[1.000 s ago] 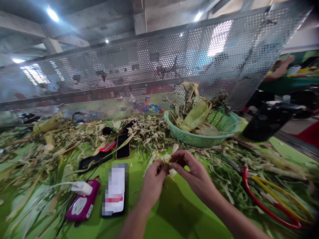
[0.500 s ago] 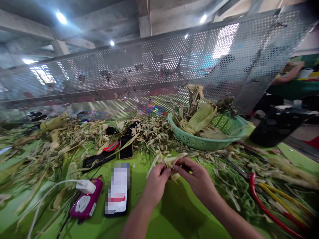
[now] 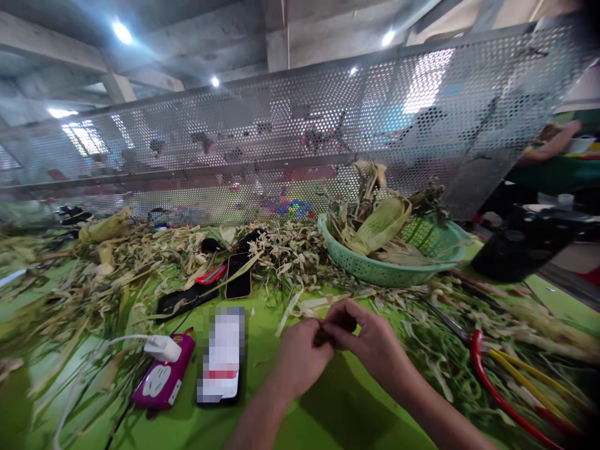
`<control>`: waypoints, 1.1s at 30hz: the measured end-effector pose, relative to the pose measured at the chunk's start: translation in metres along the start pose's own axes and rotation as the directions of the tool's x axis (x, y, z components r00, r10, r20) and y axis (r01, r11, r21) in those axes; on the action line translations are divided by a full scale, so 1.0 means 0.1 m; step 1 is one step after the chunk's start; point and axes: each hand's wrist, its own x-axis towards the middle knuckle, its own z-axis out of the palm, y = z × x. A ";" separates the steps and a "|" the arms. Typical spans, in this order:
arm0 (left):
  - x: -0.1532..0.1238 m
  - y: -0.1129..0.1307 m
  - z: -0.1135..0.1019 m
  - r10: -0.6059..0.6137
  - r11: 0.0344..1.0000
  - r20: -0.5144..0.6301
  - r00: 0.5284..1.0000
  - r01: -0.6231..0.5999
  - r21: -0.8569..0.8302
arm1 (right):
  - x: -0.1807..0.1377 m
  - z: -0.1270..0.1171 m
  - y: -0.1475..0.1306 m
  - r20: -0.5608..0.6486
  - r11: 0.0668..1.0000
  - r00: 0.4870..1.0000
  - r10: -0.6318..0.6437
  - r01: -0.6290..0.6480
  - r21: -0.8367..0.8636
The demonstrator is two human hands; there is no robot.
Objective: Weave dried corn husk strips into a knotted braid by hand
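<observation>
My left hand (image 3: 304,359) and my right hand (image 3: 363,334) meet over the green tabletop, thumbs and fingertips pinched together. Pale corn husk strips (image 3: 319,304) show just beyond the fingers, and the part between the fingertips is mostly hidden. Both hands are closed on the husk piece, as far as I can see. A phone with a lit, blurred screen (image 3: 222,356) lies left of my left hand. Red-handled scissors (image 3: 478,356) rest right of my right hand among husk shreds.
A green basket (image 3: 394,272) with dry husks (image 3: 382,225) stands at the back. Left are a purple power strip (image 3: 164,378) with a white plug, a dark phone (image 3: 238,284) and a red cutter (image 3: 212,273). Behind is a perforated metal screen (image 3: 234,144); a black container (image 3: 520,244) stands right.
My fingers have closed in tighter, and my left hand has rolled over so its back covers the husk piece. The pale knotted part seen between the fingertips is now hidden.
</observation>
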 end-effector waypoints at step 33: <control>0.02 -0.01 -0.15 -0.152 0.726 0.042 0.987 0.141 -0.674 | -0.01 -0.12 -0.18 0.087 0.949 0.965 -0.248 0.260 -0.177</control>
